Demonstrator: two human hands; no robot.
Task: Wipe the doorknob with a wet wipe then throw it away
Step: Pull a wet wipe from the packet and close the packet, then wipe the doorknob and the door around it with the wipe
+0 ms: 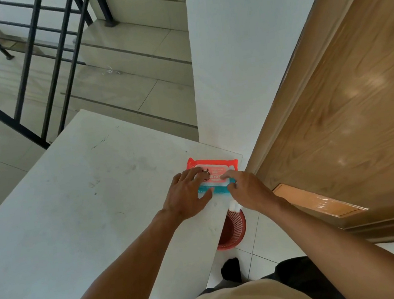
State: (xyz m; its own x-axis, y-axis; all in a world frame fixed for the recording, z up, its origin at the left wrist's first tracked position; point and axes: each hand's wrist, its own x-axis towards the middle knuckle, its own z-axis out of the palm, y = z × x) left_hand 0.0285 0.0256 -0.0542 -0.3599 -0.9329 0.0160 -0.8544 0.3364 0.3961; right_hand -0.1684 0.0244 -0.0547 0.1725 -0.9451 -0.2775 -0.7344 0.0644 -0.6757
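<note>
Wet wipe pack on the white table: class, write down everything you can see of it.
The wet wipe pack is a flat, soft plastic pouch, red-orange along its far edge and teal along its near edge, with a pale label panel printed "Wipes". It lies flat near the white table's right corner, by the wall. The left hand rests on its left part; the right hand's fingers touch its label.

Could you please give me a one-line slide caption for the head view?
Both hands, left and right, rest on a wet wipe pack at the white table corner, above a red basket.
</note>
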